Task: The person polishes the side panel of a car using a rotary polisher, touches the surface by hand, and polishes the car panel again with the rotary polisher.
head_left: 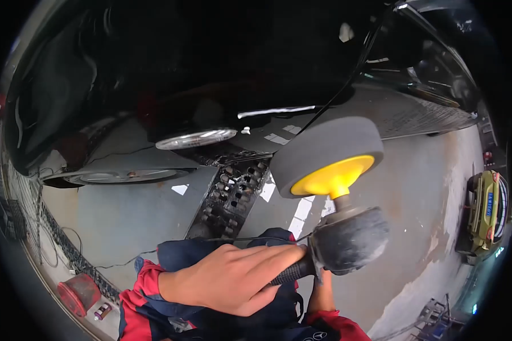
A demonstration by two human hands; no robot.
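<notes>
My left hand (233, 278) comes in from the lower left, its fingers closed round the ribbed black handle of a polisher (350, 241). A thick grey foam pad (330, 150) on a yellow backing plate (338, 175) forms the polisher's upper end. The pad is tilted up toward the glossy black car body (210, 51); whether it touches the paint I cannot tell. Behind the polisher's body rises my right forearm (322, 295), and the right hand's fingers are hidden there. A thin dark cord runs leftward from near the handle.
The car's wheel (133, 176) is at the left, below an oval light (196, 138). A dark floor grating (227, 199) crosses the grey floor. A red bucket-like container (78, 294) stands lower left. A yellow-green car (486, 213) is at the far right.
</notes>
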